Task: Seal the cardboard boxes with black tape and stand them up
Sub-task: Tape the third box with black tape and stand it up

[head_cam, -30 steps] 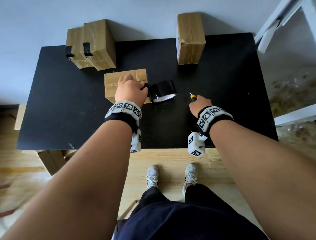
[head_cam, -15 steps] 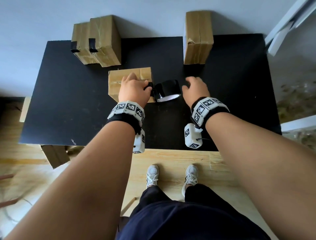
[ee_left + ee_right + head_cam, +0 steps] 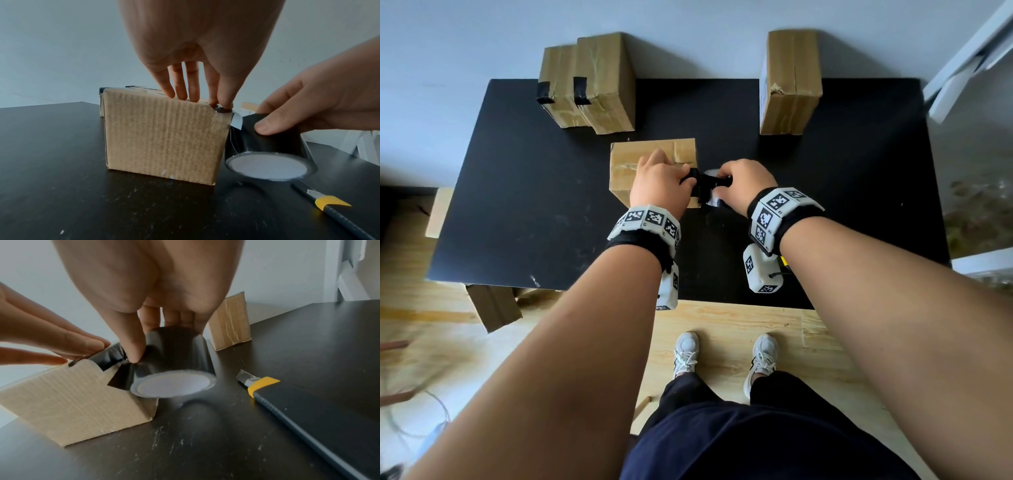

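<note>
On the black surface (image 3: 517,205), mid-taping.
Left hand (image 3: 659,186) pinched the tape end onto the box (image 3: 162,136); right hand (image 3: 744,185) gripped the tape roll (image 3: 176,361).

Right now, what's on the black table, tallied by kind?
Cardboard boxes: 4, two taped ones standing at the back left, one standing at the back right, one lying flat under the left hand.
Tape rolls: 1.
Utility knives: 1.
Total: 6.
</note>
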`<action>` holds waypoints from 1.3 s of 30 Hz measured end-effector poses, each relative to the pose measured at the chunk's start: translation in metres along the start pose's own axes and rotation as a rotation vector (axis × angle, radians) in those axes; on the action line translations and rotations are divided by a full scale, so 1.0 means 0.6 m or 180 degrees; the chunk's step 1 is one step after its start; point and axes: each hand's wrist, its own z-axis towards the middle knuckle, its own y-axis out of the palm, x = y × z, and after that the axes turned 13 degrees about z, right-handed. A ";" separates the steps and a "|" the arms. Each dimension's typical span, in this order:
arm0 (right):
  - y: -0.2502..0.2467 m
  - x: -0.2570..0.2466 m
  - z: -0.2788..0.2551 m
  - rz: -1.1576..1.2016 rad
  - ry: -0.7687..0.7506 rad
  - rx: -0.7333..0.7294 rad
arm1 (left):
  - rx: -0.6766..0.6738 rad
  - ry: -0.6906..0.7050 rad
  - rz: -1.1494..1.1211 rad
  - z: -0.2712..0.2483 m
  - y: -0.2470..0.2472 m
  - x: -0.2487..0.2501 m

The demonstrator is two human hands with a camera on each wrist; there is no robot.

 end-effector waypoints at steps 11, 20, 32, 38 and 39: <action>0.001 0.005 0.001 -0.0615 0.0122 0.0488 | -0.0144 0.0016 0.0111 0.002 -0.004 -0.002; -0.016 0.051 -0.016 -0.0075 0.0791 0.0896 | -0.0144 0.0057 0.0114 0.001 -0.003 -0.002; -0.004 0.069 -0.045 -0.0433 0.1070 0.0547 | -0.0022 0.0180 -0.0008 -0.004 0.001 -0.012; 0.000 0.015 -0.036 -0.0015 0.0406 0.0941 | -0.0074 0.0167 -0.0118 0.009 -0.013 -0.024; 0.006 0.005 -0.035 0.0236 0.0281 0.0854 | -0.0058 0.0197 -0.0118 0.010 -0.012 -0.027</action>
